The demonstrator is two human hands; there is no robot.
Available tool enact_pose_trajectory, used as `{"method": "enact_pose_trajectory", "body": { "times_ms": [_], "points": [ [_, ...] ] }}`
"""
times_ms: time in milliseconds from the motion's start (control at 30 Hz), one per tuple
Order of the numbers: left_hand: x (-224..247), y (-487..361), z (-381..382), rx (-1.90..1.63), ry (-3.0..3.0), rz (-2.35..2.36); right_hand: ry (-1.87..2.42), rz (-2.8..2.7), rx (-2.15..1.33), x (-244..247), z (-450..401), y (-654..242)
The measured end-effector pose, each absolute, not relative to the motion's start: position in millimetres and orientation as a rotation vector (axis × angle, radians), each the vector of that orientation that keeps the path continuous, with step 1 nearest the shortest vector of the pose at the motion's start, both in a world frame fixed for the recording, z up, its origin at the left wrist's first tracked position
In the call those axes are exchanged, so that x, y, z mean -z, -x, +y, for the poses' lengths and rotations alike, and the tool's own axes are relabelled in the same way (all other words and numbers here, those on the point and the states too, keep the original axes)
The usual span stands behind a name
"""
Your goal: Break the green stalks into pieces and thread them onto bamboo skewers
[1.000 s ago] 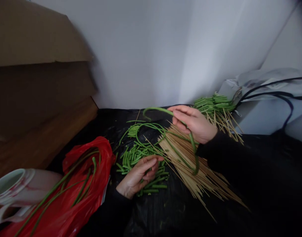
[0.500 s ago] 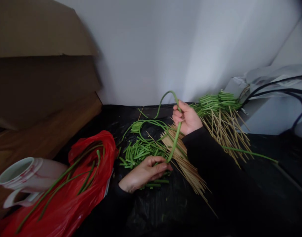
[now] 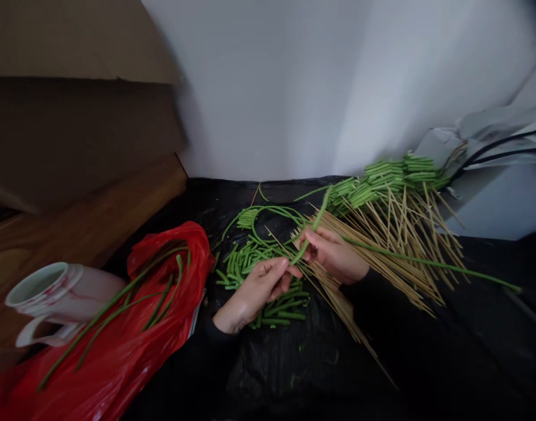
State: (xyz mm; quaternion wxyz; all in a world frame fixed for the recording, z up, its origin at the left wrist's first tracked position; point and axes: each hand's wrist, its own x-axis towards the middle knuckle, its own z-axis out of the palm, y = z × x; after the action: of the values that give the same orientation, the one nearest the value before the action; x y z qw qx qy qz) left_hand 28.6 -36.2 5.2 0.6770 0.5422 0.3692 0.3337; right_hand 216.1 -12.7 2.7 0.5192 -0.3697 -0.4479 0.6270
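Note:
A long green bean (image 3: 324,209) runs up through both of my hands. My left hand (image 3: 261,286) pinches its lower end between thumb and fingers. Just to the right, my right hand (image 3: 332,250) grips it a little higher, and the bean's upper part bends away behind toward the wall. Below and beyond my left hand lies a pile of short cut bean pieces (image 3: 239,263). A bundle of thin wooden skewers (image 3: 333,295) sits under my right hand. Behind the pile, another long bean (image 3: 268,209) lies in loops.
Skewered bean pieces (image 3: 382,178) are stacked at the back right against the white wall (image 3: 268,88). A red plastic bag (image 3: 162,351) with long beans lies left, beside a white pitcher (image 3: 83,292). Cardboard (image 3: 83,128) stands at the left. Black plastic sheeting (image 3: 285,374) covers the surface.
My right hand has come down and closer to my left hand along the bean. The bean's upper loop has dropped and swung right. The view has shifted slightly.

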Motion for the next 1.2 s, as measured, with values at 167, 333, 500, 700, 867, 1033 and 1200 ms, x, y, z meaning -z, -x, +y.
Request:
{"method": "enact_pose_trajectory", "body": {
  "times_ms": [167,333,500,700,867,1033,1200],
  "points": [
    [-6,-27,-33,-0.698,-1.160,0.843,0.848,-1.132,-1.454,3,-10,-229],
    [-9,-28,-37,-0.575,-1.087,0.797,0.868,-1.225,-1.396,1,-15,-234],
    [-11,-25,-37,-0.469,-1.006,0.706,0.878,-1.328,-1.346,-1,-19,-231],
    [-9,-26,-37,-0.503,-0.915,0.690,0.886,-1.245,-1.387,4,-16,-230],
    [-5,-30,-36,-0.816,-0.813,0.686,0.887,-1.037,-1.491,6,-15,-230],
    [-9,-26,-29,-1.086,-0.711,0.671,0.858,-1.069,-1.566,11,-19,-223],
    [-17,-17,-27,-1.170,-0.753,0.683,0.859,-1.038,-1.568,11,-18,-225]
  ]
}}
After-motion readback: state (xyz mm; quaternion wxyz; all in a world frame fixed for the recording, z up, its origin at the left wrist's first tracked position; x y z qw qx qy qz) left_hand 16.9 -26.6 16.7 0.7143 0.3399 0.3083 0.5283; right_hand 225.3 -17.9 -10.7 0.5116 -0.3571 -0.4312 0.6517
